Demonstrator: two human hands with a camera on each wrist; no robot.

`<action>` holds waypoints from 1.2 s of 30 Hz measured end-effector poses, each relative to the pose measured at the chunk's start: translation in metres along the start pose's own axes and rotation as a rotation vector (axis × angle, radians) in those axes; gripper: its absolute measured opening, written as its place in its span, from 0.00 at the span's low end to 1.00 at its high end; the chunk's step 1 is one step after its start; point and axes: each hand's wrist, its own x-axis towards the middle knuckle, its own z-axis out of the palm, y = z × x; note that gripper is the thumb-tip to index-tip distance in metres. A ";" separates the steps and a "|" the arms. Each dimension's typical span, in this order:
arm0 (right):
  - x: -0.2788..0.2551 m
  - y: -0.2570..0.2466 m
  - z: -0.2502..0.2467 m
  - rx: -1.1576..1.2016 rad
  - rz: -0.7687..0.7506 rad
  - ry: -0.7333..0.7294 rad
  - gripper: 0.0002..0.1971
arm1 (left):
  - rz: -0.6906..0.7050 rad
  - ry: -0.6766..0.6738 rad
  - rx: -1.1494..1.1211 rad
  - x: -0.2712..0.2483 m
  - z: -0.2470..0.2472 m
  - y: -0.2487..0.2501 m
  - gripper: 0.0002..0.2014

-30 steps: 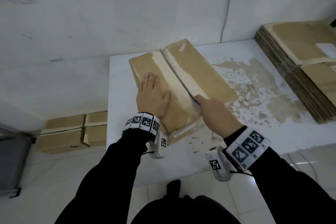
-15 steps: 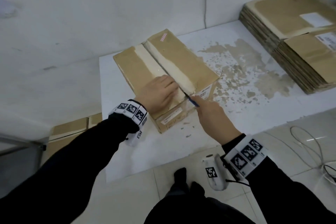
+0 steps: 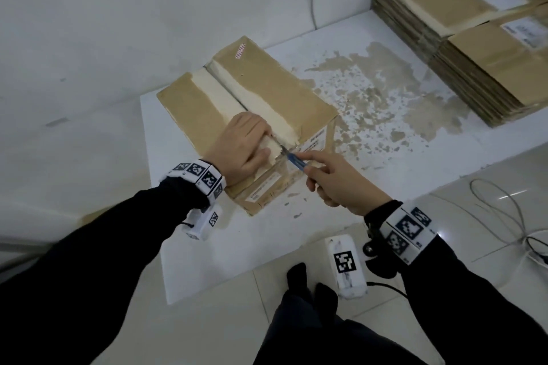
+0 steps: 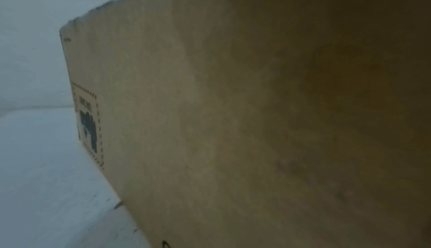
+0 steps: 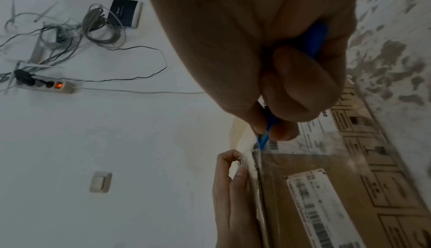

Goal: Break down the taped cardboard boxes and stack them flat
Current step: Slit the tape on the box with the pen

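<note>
A taped brown cardboard box (image 3: 267, 89) lies on the white table (image 3: 296, 246), with pale tape along its top seam. My left hand (image 3: 241, 144) is on the near end of the left flap. Its fingers curl into the seam and grip the flap's edge, also seen in the right wrist view (image 5: 229, 182). My right hand (image 3: 338, 184) grips a blue cutter (image 3: 296, 159), index finger stretched along it. The blade tip touches the seam at the box's near top edge (image 5: 262, 144). The left wrist view shows only the box's side wall (image 4: 233, 123).
Two stacks of flattened cardboard (image 3: 474, 38) fill the table's back right. A worn brown patch (image 3: 385, 92) marks the tabletop beside the box. Cables (image 3: 504, 216) and a power strip (image 5: 46, 85) lie on the floor to the right. A wall stands behind.
My left hand went from lying flat on the left flap to curling its fingers at the seam's near end. The cutter came along the seam toward me to the box's near edge.
</note>
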 end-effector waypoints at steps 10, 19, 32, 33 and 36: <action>-0.016 -0.004 0.010 0.037 0.071 -0.208 0.16 | -0.022 0.085 0.079 -0.004 0.001 0.001 0.18; -0.020 -0.005 -0.031 -0.450 -0.271 0.158 0.15 | -0.151 0.059 0.062 -0.011 0.002 0.008 0.14; -0.011 0.013 0.003 -1.176 -0.498 0.420 0.29 | -1.173 0.060 -0.947 0.043 -0.004 0.015 0.21; -0.013 0.007 0.007 -1.209 -0.497 0.427 0.30 | -1.163 0.106 -0.984 0.039 -0.003 0.016 0.21; -0.011 0.004 0.014 -1.204 -0.516 0.507 0.28 | -1.140 0.160 -0.986 0.035 0.001 0.022 0.21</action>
